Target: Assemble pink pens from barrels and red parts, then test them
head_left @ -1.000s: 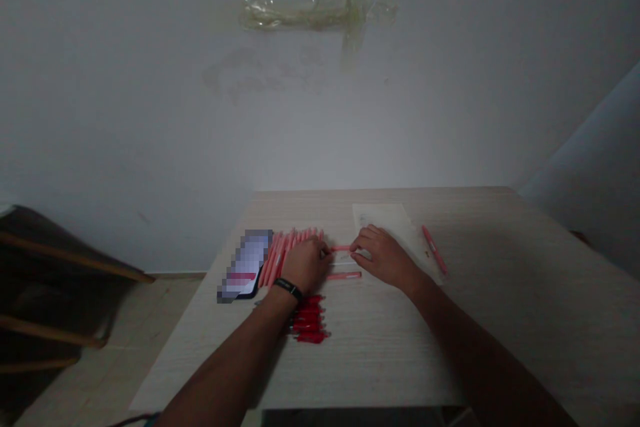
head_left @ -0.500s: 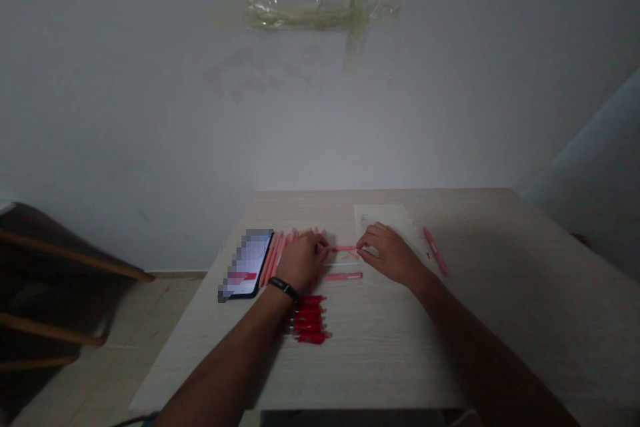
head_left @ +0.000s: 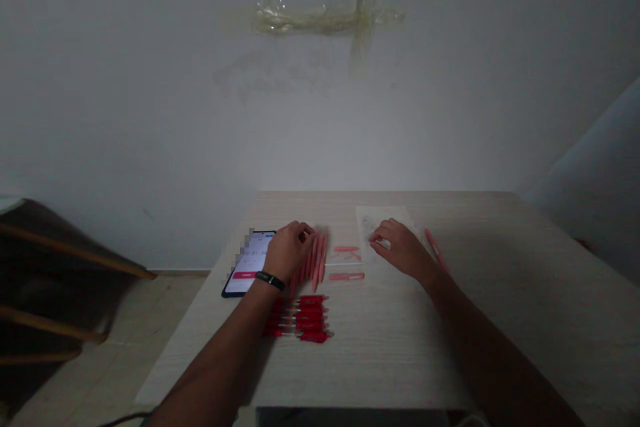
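Note:
My left hand, with a black band at the wrist, is over the left part of a row of pink pens; its fingertips are pinched, and what they hold, if anything, is too small to name. Over the paper my right hand has its thumb and fingers together, their contents unclear. Between the hands lie a short pink pen part, small pink pieces, a thin white refill and a pink barrel.
Several red pens lie in a stack nearer the front. A phone with its screen lit is at the left. One pink pen rests right of the paper. A wall stands behind the table.
My left hand has moved left, off the middle pink part and over the pen row. My right hand has drawn away to the right. The short pink part now lies on the table.

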`<state>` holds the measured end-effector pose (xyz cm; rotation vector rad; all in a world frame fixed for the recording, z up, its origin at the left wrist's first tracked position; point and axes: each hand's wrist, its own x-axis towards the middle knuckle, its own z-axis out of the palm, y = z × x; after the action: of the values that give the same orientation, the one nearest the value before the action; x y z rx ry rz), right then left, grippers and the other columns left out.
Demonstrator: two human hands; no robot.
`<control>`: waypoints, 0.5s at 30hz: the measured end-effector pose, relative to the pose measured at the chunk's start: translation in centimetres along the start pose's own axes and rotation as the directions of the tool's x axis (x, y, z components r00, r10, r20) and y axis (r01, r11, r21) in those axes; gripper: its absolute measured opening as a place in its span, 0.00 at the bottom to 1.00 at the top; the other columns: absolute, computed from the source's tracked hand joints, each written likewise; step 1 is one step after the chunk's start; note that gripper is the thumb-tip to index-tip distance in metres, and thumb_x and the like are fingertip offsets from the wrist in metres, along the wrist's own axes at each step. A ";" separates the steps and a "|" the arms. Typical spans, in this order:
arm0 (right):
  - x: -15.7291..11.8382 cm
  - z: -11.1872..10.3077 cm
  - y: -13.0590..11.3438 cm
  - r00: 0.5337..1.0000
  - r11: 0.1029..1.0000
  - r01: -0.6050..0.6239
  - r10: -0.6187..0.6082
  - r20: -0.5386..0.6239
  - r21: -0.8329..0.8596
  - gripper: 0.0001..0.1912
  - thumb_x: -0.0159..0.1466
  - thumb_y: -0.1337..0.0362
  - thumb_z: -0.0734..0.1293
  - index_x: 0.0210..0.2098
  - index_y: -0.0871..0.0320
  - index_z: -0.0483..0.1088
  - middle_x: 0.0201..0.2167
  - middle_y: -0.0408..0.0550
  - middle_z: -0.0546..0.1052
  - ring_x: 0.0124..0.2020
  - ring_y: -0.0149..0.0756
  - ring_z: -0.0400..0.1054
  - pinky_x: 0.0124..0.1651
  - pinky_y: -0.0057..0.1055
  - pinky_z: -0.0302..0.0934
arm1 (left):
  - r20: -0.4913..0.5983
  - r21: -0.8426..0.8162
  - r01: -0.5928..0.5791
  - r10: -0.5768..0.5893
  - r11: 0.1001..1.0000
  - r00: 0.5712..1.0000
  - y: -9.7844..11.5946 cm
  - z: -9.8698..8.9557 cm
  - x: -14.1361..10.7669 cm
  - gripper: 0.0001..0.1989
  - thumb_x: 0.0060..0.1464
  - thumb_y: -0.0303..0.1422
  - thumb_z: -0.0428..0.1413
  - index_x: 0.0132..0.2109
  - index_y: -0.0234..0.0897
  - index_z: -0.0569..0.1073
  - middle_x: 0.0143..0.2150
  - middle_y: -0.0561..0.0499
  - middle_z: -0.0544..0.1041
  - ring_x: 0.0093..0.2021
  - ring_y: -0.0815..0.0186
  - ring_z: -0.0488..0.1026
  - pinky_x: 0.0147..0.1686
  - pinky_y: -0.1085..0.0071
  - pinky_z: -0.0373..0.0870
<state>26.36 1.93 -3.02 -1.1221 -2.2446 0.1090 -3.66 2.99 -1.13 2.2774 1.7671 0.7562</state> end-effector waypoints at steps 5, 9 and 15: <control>0.0 -0.2 -0.1 1.000 1.000 -0.012 0.012 0.006 -0.022 0.05 0.66 0.68 0.66 0.33 0.57 0.73 0.34 0.49 0.75 0.39 0.40 0.66 0.44 0.37 0.60 | 0.014 0.001 0.002 -0.002 1.000 1.000 -0.1 0.0 0.0 0.13 0.62 0.40 0.52 0.39 0.38 0.78 0.37 0.48 0.79 0.35 0.64 0.74 0.34 0.71 0.63; 0.0 -0.1 0.0 1.000 1.000 -0.012 0.012 0.005 -0.025 0.05 0.66 0.68 0.66 0.33 0.57 0.73 0.34 0.49 0.75 0.40 0.41 0.66 0.44 0.37 0.61 | 0.013 -0.004 -0.017 0.017 1.000 1.000 -0.2 0.2 0.0 0.13 0.61 0.39 0.52 0.39 0.38 0.78 0.36 0.48 0.79 0.35 0.64 0.74 0.33 0.70 0.63; 0.0 -0.2 0.0 1.000 1.000 -0.016 0.016 0.014 -0.024 0.05 0.66 0.68 0.66 0.33 0.57 0.74 0.33 0.49 0.75 0.40 0.41 0.67 0.45 0.37 0.61 | 0.043 -0.021 -0.039 0.040 0.999 0.998 0.1 0.2 -0.1 0.12 0.61 0.39 0.52 0.39 0.38 0.78 0.37 0.48 0.80 0.35 0.64 0.74 0.35 0.70 0.65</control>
<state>26.47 1.92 -2.90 -1.1553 -2.2555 0.0970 -3.53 2.96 -1.28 2.3040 1.6937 0.7227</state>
